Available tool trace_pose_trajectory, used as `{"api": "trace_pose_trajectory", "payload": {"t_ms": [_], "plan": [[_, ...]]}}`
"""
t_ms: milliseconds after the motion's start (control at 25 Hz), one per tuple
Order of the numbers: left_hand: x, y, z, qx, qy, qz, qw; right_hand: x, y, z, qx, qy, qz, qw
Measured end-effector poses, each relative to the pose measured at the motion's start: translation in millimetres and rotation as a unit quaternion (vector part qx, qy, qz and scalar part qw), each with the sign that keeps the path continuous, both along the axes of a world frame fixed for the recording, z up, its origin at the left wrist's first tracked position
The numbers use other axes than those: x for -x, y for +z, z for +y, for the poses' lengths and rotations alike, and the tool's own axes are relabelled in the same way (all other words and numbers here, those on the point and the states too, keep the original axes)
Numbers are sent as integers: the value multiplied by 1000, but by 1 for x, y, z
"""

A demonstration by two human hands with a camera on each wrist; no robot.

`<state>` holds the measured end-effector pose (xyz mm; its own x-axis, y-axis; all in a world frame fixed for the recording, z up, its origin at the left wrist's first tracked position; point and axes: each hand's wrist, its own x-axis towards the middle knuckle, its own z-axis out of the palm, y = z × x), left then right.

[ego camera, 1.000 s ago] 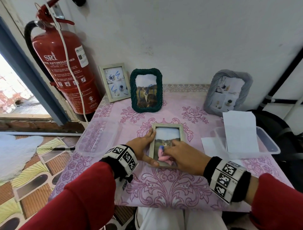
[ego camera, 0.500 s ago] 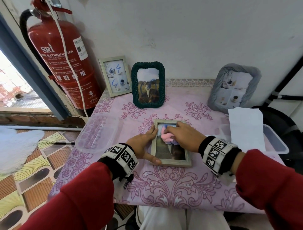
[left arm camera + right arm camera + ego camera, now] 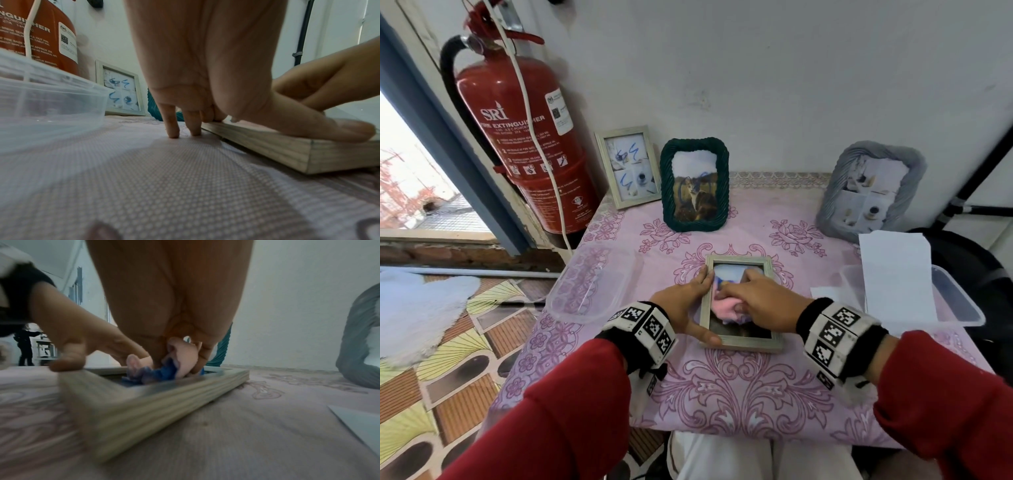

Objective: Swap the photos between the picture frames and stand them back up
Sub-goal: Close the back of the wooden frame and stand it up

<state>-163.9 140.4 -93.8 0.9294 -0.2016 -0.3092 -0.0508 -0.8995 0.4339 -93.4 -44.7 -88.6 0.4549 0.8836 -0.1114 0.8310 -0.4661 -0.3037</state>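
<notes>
A person in red sleeves sits at a small counter (image 3: 750, 404) covered in a pink floral cloth. A pale wooden picture frame (image 3: 739, 342) lies flat, glass up, in the middle of the counter, close to the person. The left hand (image 3: 685, 308) rests along the frame's left edge: its thumb presses on the near corner and its fingers (image 3: 172, 128) reach down to the cloth beside the frame, apparently to stop it sliding. The right hand (image 3: 760, 301) lies over the glass with its fingers curled round a bunched pink and blue cloth (image 3: 726, 306), which it presses against the glass, seemingly wiping it.

Three more frames stand upright against the back wall: a small pale one (image 3: 628, 166) at left, a dark green rope-edged one (image 3: 694, 185) just beside it holding a cat photo, and a grey one (image 3: 873, 192) well apart at right. A clear plastic tub (image 3: 592, 281) sits at each side of the counter. The flat frame has yet to be stood up.
</notes>
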Motion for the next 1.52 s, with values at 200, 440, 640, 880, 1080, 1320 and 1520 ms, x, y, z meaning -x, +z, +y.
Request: {"api": "trace_pose_trajectory", "payload": {"t_ms": [200,440,640,880,1080,1320,1520], "plan": [[1,1,-1,1,-1,-3,1000,33,5,-27,20,11,-44,999],[3,0,-1,8,-5,-5,1000,22,7,-28,56,-2,-101,993],[2,-2,0,14,-5,-3,1000,0,4,-20,62,-35,-110,991],[2,-4,0,15,-4,0,1000,-20,7,6,83,-84,-61,991],[4,1,-3,6,-2,3,1000,-15,8,1,49,-97,32,994],[6,9,-11,-26,-4,4,1000,-5,11,-12,-53,-135,188,971],[11,9,-16,-28,-2,-3,1000,3,2,-20,-106,-163,58,979]]}}
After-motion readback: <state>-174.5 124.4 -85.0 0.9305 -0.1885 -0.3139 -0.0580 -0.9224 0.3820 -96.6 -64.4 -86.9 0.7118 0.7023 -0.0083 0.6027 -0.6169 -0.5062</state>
